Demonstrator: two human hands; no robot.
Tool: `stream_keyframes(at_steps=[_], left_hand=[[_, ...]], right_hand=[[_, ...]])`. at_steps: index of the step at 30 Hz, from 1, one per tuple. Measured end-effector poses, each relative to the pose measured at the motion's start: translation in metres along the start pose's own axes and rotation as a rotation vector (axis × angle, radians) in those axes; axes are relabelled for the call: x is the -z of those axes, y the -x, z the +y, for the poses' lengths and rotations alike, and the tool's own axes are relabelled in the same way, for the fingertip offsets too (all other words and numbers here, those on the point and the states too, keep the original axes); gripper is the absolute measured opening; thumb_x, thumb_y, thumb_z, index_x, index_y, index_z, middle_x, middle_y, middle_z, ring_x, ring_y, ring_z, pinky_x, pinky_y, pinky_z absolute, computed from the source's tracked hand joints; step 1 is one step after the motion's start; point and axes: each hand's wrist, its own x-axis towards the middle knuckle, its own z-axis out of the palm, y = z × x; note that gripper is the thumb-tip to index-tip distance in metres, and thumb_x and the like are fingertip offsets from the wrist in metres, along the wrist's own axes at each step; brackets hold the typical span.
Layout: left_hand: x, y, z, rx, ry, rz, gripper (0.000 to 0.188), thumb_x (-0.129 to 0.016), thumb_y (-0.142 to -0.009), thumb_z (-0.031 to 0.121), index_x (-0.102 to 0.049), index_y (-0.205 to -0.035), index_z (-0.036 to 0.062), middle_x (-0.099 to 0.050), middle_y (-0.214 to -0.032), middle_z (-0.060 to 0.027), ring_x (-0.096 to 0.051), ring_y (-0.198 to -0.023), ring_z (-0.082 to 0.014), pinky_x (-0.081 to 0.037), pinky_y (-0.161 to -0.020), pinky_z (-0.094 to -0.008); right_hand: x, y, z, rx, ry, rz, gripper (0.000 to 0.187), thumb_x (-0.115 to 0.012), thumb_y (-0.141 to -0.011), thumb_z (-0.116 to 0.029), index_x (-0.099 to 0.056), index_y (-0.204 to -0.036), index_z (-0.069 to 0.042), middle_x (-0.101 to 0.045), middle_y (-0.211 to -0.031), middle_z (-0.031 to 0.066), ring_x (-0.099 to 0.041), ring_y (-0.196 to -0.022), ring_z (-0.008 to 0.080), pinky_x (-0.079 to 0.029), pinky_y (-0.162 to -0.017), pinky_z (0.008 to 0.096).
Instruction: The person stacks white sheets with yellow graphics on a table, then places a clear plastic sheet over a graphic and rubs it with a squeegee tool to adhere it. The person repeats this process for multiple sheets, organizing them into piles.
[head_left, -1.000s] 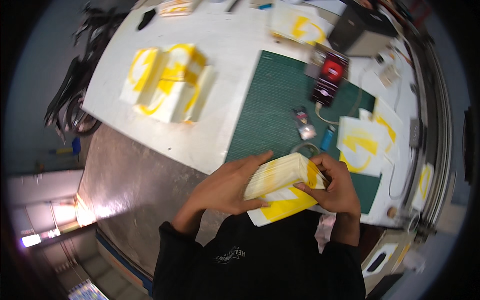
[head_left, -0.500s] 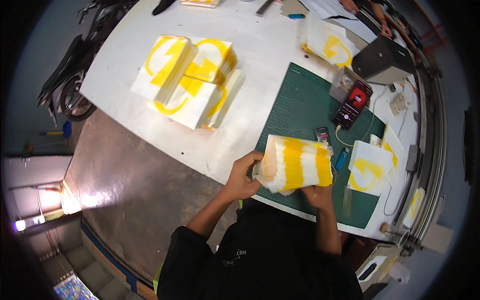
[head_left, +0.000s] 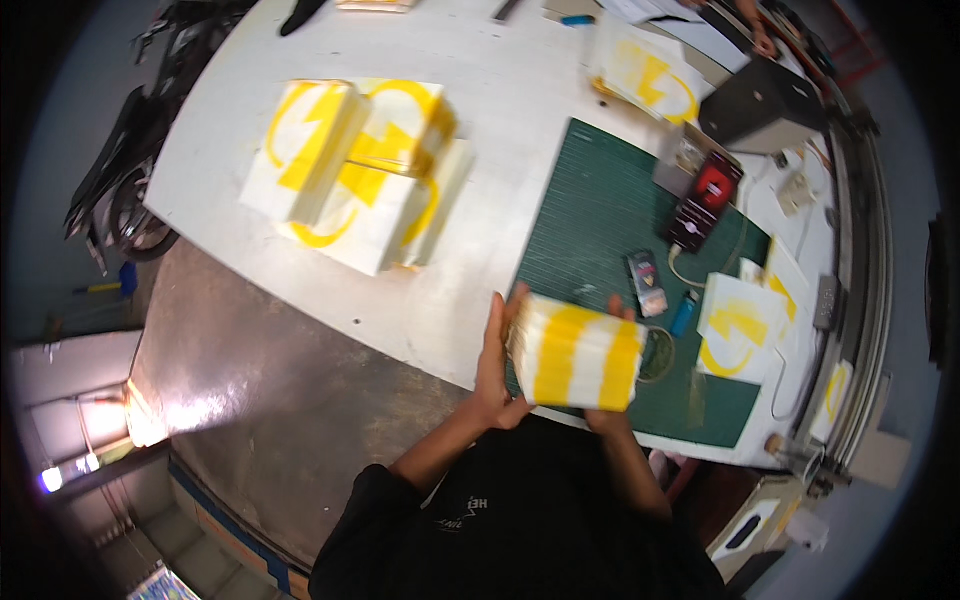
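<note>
Yellow stripes run across the thick white block of stacked paper (head_left: 580, 355) that the person by the table is holding over the near left part of the flat green gridded cutting mat (head_left: 580, 200); from where I stand I cannot tell whether its underside touches the mat. The bare left hand (head_left: 497, 372) lies against the block's left side, fingers pointing up past it, while the bare right hand (head_left: 607, 422) comes from below, its fingertips showing beyond the far edge, so the block sits held between the two. Should one palm press harder than the other, I'd judge the loose layers could slip and fan out, since I see no band around them. A careless swing to the right could also nudge the small dark rectangular packet (head_left: 647, 283) or the slim blue lighter (head_left: 685, 313), both lying on the mat. Half a second ago the block was tipped, its ragged left end showing in the left hand's pinch; now that hand has flattened along the side, and the right fingers, hidden then, peek over the top. The white blocks with yellow prints (head_left: 300, 150) left of the mat keep their arrangement.
</note>
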Motion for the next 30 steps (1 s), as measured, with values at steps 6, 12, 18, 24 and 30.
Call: stream_keyframes(at_steps=[6,12,18,24,30], left_hand=[[0.007,-0.002,0.011,-0.105,-0.505,-0.081,0.098,-0.065,-0.086,0.030,-0.012,-0.160,-0.0072,-0.016,-0.163,-0.0334,-0.012,-0.155,-0.0473,-0.011,-0.125,-0.0552],[-0.003,0.025,-0.016,0.140,-0.088,-0.071,0.095,-0.057,-0.094,0.027,0.001,-0.158,-0.0116,0.003,-0.167,-0.0337,0.003,-0.157,-0.0441,-0.001,-0.126,-0.0533],[-0.005,0.019,-0.004,0.077,-0.243,-0.121,0.092,-0.054,-0.096,0.028,0.002,-0.158,-0.0126,0.004,-0.167,-0.0339,0.003,-0.157,-0.0440,-0.001,-0.126,-0.0524],[-0.007,0.024,-0.013,0.064,-0.262,-0.091,0.093,-0.056,-0.100,0.038,-0.002,-0.160,-0.0082,-0.012,-0.165,-0.0269,-0.018,-0.151,-0.0350,-0.013,-0.125,-0.0465],[0.002,0.020,-0.008,0.009,-0.384,-0.059,0.094,-0.058,-0.103,0.048,-0.006,-0.161,-0.0039,-0.027,-0.163,-0.0199,-0.039,-0.145,-0.0260,-0.026,-0.124,-0.0407]], right_hand=[[-0.020,0.007,-0.005,-0.178,-1.136,0.154,0.072,-0.041,-0.107,-0.051,-0.011,-0.165,-0.021,-0.031,-0.162,0.0110,-0.040,-0.145,0.0315,-0.037,-0.119,0.0519],[-0.020,0.001,0.012,0.061,-1.015,-0.019,0.075,-0.052,-0.106,-0.035,-0.011,-0.164,-0.014,-0.014,-0.171,0.0086,-0.025,-0.153,0.0317,-0.031,-0.122,0.0520],[-0.025,0.003,0.020,0.086,0.129,0.341,0.070,-0.044,-0.106,-0.057,-0.025,-0.160,-0.018,-0.031,-0.163,0.0120,-0.044,-0.142,0.0293,-0.045,-0.113,0.0487],[0.000,0.025,0.066,-0.127,-0.796,0.109,0.072,-0.041,-0.108,-0.049,-0.010,-0.164,-0.018,-0.016,-0.169,0.0094,-0.031,-0.149,0.0314,-0.036,-0.119,0.0525],[0.006,0.014,0.038,-0.454,-1.280,0.034,0.063,-0.034,-0.109,-0.053,-0.020,-0.163,-0.025,-0.028,-0.163,0.0077,-0.041,-0.142,0.0292,-0.044,-0.113,0.0499]])
